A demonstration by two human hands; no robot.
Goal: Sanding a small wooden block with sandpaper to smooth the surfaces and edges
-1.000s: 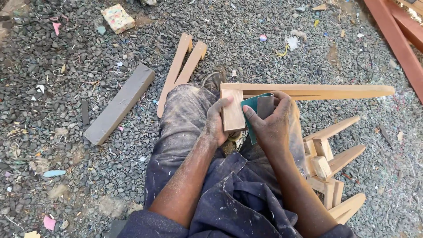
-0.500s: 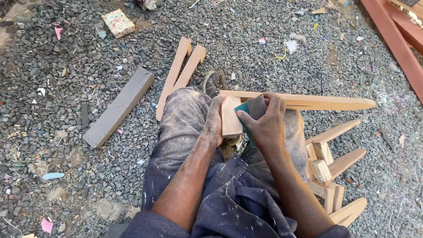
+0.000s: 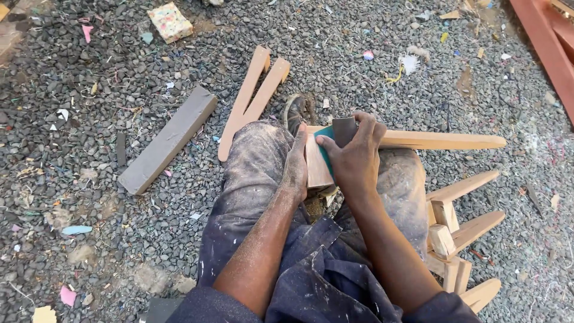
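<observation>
Right hand (image 3: 354,157), clamped on folded sandpaper (image 3: 336,134), has slid up the tapered wooden leg (image 3: 418,140) since earlier; left hand (image 3: 297,164) grips its block end: sanding stroke underway.

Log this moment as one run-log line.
left hand: steadies wooden leg piece on lap | right hand: presses folded sandpaper on it | nearby: grey block on gravel

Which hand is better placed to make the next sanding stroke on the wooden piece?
Right. The right hand already presses the folded sandpaper against the wooden piece. The left hand is wrapped around the piece's other side, steadying it over the knees, so it looks tied up as the support.
</observation>
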